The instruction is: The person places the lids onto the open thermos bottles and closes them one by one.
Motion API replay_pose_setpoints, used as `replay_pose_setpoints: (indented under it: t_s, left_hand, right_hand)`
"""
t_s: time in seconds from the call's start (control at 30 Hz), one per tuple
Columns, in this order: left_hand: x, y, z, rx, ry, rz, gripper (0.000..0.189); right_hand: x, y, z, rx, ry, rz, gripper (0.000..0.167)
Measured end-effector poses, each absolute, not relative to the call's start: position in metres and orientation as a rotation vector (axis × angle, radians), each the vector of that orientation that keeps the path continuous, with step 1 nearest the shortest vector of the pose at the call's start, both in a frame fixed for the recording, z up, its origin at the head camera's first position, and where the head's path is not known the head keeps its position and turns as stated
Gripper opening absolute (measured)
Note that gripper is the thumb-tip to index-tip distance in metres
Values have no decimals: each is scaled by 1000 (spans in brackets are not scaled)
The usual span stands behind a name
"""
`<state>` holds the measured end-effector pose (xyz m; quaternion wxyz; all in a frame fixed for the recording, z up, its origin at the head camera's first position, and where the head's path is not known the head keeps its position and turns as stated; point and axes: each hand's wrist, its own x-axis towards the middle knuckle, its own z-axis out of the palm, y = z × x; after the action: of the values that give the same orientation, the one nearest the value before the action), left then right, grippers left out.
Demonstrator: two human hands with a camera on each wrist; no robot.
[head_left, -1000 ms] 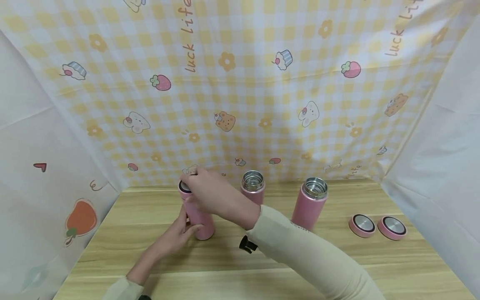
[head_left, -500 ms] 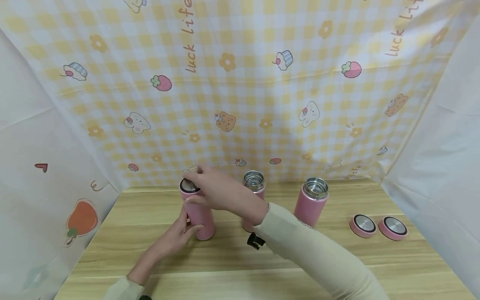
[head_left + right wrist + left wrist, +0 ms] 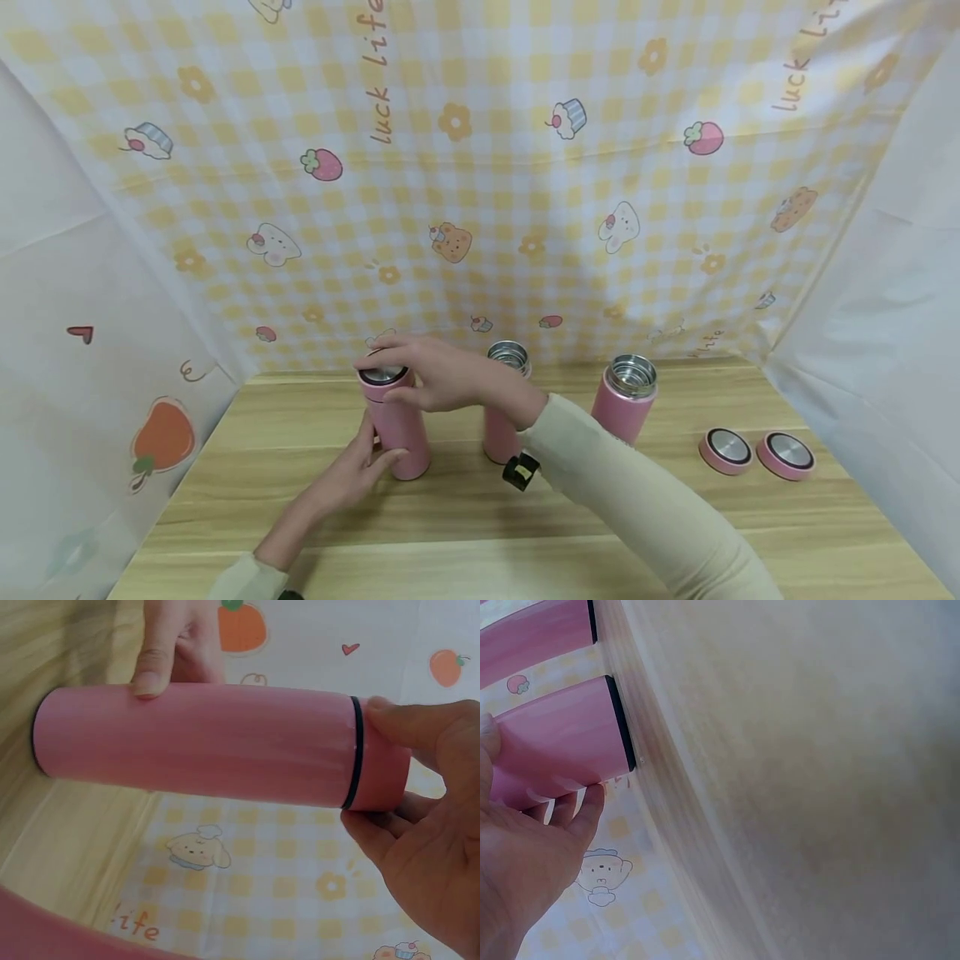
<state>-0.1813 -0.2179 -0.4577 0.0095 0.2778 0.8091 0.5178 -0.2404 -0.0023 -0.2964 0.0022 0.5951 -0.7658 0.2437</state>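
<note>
Pinching the pink lid (image 3: pixel 384 769) between thumb and fingers: right hand (image 3: pixel 442 375), left of centre, head view. Lid sits on upright pink bottle (image 3: pixel 401 437); left hand (image 3: pixel 356 471), just below, holds its lower body, thumb and fingers on opposite sides. Frame centre to right: two uncapped bottles (image 3: pixel 624 408). Lower right: two loose lids (image 3: pixel 726 452), side by side on wooden table (image 3: pixel 465 567).

This was a small booth screened with cloth. A yellow-checked sheet (image 3: pixel 498 187) hung behind the wood-grain table (image 3: pixel 465 575), and white sheets (image 3: pixel 885 342) flanked the table.
</note>
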Motion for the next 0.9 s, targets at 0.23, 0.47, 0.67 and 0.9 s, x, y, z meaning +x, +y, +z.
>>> replay_pose_setpoints:
  t_s: [0.23, 0.47, 0.67, 0.9]
  left_hand:
    - [-181, -218, -459, 832, 2513, 1627, 81]
    - [-182, -219, -460, 824, 2505, 1627, 86]
    - [-181, -220, -461, 852, 2520, 1617, 89]
    - [-182, -220, -459, 852, 2496, 1610, 89]
  right_hand:
    - [-238, -3, -297, 1823, -2412, 808, 48]
    - [-230, -9, -298, 1698, -2460, 764, 49]
    - [-219, -15, -295, 1543, -2544, 667, 51]
    - [-206, -21, -294, 1302, -2659, 512, 50]
